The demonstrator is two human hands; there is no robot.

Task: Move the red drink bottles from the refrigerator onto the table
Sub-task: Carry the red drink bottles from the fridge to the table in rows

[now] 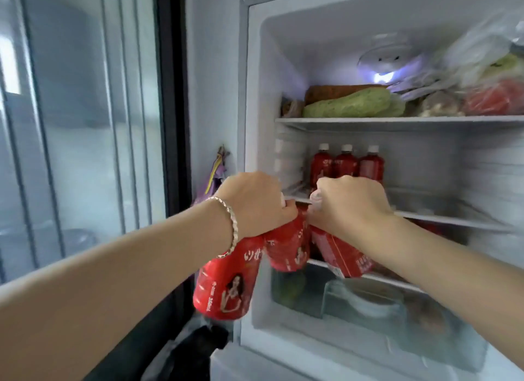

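A red bottle (224,278) hangs by its neck from the left hand (255,202), tilted, with its base past the left edge of the open refrigerator (255,68). A second red bottle (286,246) hangs from the same hand and touches the first. The left hand's fingers are curled tight around both necks. The right hand (351,204) is closed the same way on the neck of a third red bottle (338,253), whose body slants down and to the right; a white cap (316,200) sticks out by the thumb. All three held bottles are in the air just in front of the fridge opening, about level with the middle shelf (453,221). Farther back on that shelf, three more bottles (346,165) with white caps stand upright in a close row. On the top shelf (397,120) lie a long green vegetable (354,104) and several plastic bags (482,68) of food, under a lit lamp (382,75). Below the hands a clear box (334,301) holds a white bowl (368,299). A bracelet (228,224) circles the left wrist. To the left stands a glass door (85,125).
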